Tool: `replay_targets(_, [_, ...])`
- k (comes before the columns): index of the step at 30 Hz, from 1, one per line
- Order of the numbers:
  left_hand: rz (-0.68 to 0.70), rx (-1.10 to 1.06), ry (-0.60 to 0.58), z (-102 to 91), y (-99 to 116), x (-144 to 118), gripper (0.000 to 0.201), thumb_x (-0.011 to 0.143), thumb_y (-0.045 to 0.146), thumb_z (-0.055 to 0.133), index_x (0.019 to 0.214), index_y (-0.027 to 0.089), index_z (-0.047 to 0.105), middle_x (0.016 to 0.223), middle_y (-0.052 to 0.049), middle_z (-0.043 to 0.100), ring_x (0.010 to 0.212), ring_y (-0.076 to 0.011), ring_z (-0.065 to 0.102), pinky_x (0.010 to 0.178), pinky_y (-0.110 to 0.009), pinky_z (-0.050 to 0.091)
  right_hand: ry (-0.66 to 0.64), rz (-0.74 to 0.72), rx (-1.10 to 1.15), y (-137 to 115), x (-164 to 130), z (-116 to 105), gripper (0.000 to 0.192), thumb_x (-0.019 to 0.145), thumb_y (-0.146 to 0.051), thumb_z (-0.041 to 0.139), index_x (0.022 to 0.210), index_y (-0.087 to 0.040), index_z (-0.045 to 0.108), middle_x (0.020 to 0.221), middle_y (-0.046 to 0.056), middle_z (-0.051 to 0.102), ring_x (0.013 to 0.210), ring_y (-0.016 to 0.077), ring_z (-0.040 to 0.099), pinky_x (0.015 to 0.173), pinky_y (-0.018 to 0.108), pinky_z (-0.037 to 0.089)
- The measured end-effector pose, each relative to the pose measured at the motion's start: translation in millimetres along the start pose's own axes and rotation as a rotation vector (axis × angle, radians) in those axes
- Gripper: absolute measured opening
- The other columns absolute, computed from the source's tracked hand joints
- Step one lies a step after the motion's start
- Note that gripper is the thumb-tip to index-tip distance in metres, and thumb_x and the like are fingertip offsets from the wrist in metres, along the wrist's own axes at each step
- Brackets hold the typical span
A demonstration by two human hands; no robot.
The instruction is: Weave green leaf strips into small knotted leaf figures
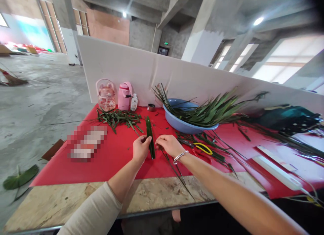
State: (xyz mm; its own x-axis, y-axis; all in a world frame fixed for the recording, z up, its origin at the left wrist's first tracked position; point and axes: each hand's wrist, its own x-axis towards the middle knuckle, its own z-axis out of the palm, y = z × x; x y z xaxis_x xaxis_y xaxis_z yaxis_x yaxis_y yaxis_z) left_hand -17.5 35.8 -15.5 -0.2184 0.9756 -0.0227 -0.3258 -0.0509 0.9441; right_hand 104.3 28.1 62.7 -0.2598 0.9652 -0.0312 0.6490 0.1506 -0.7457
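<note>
Head view: basin [186, 124] near back edge of table [141, 191], scissors [195, 145] near right hand [172, 145], its grip unclear, leaf [149, 128] pinched under left hand [140, 149] thumb.

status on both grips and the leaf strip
Left grip pinches leaf strip. Right grip alongside, contents unclear. Scissors off to the right, not blocking.

hazy glare around ceiling lights [258, 21]

Pixelated patch [87, 144] on red sheet [118, 160]: contents unreadable. White bottle [134, 103]: print too small to read. Blue basin [189, 125]: interior partly hidden under leaves [215, 110]. Right hand [169, 144]: anything between fingertips too small to tell. Broom [12, 79]: cut off by left edge.
</note>
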Motion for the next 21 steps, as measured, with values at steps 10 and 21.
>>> replay_targets(10, [-0.034, -0.093, -0.068, -2.0, 8, 3, 0.025, 0.062, 0.037, 0.068, 0.069, 0.013, 0.065, 0.059, 0.001, 0.057, 0.052, -0.0077, 0.048, 0.05, -0.019, 0.04, -0.026, 0.119, 0.475, 31, 8, 35, 0.022, 0.076, -0.033, 0.056, 0.064, -0.014, 0.059, 0.053, -0.001, 0.059, 0.042, 0.008, 0.052, 0.042, 0.018, 0.038])
replay_targets(21, [0.026, -0.108, -0.263, -1.6, 24, 0, 0.033, 0.064, 0.031, 0.072, 0.092, 0.014, 0.066, 0.083, -0.005, 0.066, 0.072, -0.0117, 0.058, 0.068, -0.023, 0.047, -0.03, 0.099, 0.585, 27, 18, 24, 0.022, 0.072, -0.029, 0.06, 0.056, -0.015, 0.057, 0.046, -0.002, 0.057, 0.042, 0.0086, 0.052, 0.044, 0.019, 0.042])
